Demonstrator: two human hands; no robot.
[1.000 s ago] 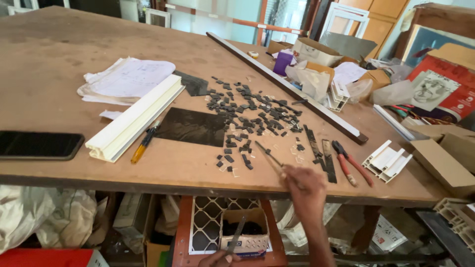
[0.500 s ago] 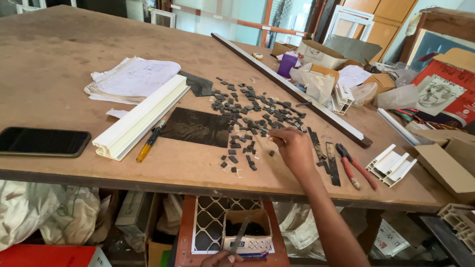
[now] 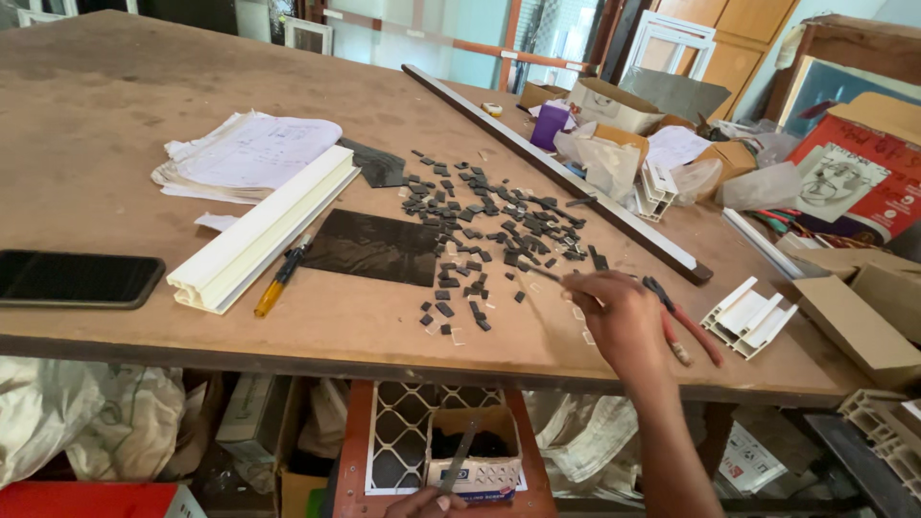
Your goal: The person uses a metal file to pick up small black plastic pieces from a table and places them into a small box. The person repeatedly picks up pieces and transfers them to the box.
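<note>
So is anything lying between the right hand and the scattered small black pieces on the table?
Nothing visible does. The right hand rests at the near right edge of the scatter of small black flat pieces on the brown wooden table. The red-handled pliers lie on its far side, away from the pieces.

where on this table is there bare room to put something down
Bare wood lies beyond the papers at the far left, and along the near edge between the phone and the right hand. The black chips and boxes crowd the middle and right.

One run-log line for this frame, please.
right hand: holds thin strip at small black pieces | left hand: holds blade over box
</note>
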